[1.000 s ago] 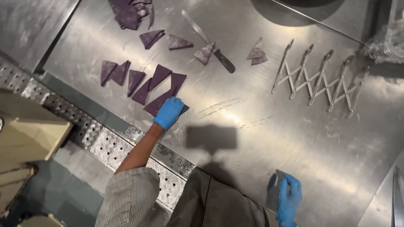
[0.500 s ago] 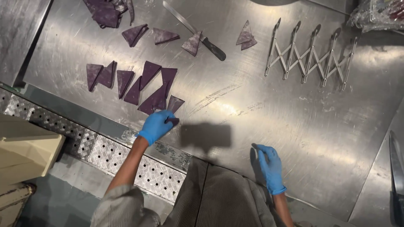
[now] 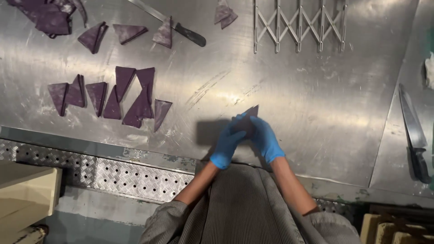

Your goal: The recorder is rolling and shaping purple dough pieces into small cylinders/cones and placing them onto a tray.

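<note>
Both gloved hands, left (image 3: 227, 144) and right (image 3: 266, 139), fingers pinching one flat purple triangle (image 3: 248, 118) (seemingly dough) over brushed steel table (image 3: 294, 99).

1. Single head-worn view, looks almost straight down over the person's own chest onto the steel desk (image 3: 316, 104).
2. Near range: both gloved hands sit low centre, arm's length below the lens.
3. Desk's far edge runs along frame top; floor strip lower left.

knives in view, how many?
2. One knife lies at the top among the purple dough triangles, black handle pointing right; the other knife lies at the right edge. Others may lie outside the view.
</note>
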